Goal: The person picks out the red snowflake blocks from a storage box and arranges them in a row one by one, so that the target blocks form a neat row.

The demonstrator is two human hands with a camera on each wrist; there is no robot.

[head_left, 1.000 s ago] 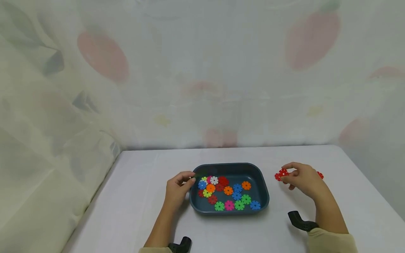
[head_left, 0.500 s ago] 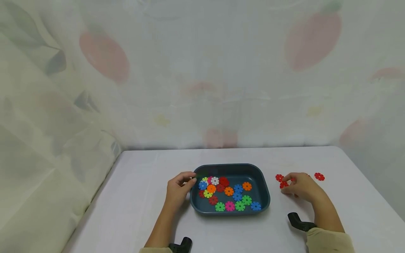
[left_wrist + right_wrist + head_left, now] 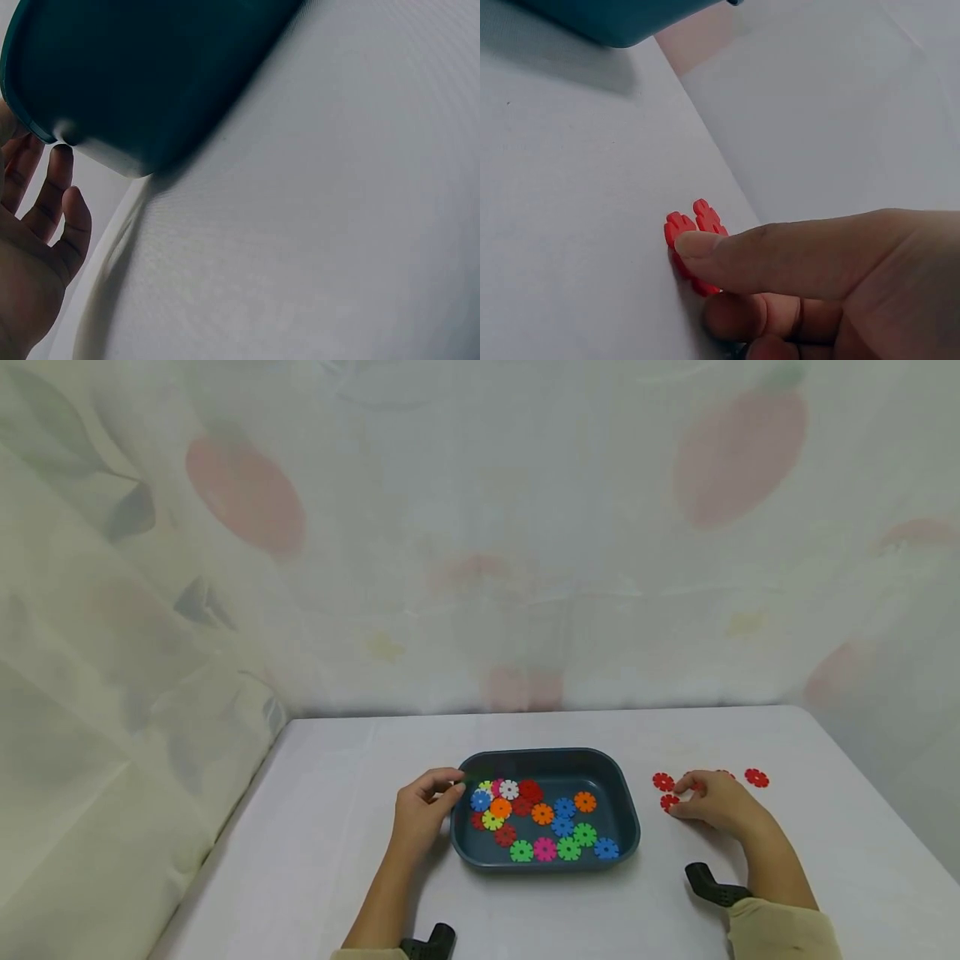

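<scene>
My left hand (image 3: 420, 810) pinches the left rim of a dark teal tray (image 3: 630, 852) between thumb and fingers. Inside the tray lie several notched plastic building discs in blue, green, orange, pink, yellow, white and red. To the right of the tray, my right hand (image 3: 716, 802) is low over the table, its thumb and fingertips on a red building disc (image 3: 668, 804). In the right wrist view the thumb covers part of this disc (image 3: 676, 225), and the other fingers curl beneath. Another red disc (image 3: 663, 782) lies just behind it.
More red discs (image 3: 757, 778) lie on the white table (image 3: 360, 760) behind the right hand, some partly hidden by it. A patterned cloth (image 3: 480, 610) hangs behind the table and along its left side.
My right hand has come down and toward me with the red disc, separating it from the disc behind; over the last half second it barely moves. The left hand stays at the tray.
</scene>
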